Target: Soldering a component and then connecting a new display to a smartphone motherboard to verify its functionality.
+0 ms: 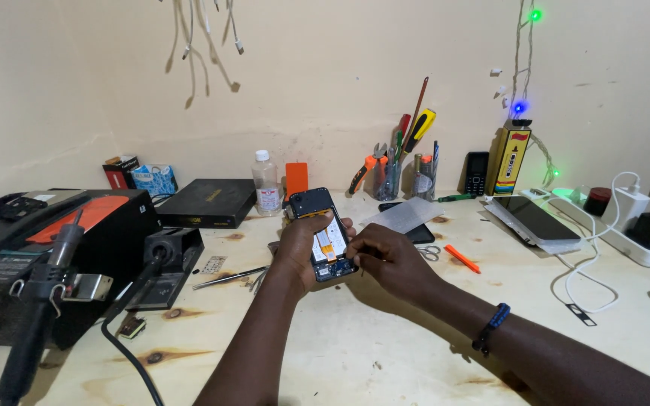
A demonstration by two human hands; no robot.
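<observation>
Nearest you, a black hot-air rework station with an orange panel (54, 248) sits at the left of the pale wooden counter (355, 353). Your left hand (300, 248) is closed around the opened black smartphone with its back cover off (323, 237), held above the counter's middle. Your right hand (385, 256) pinches its fingertips at the phone's lower end; whether they hold a tool cannot be told. Risk: a slip here could tear the exposed orange flex inside. Farther back, a flat black box (206, 201) lies beside a clear bottle with a white label (267, 184), and a tall yellow carton (511, 156) stands at the wall.
</observation>
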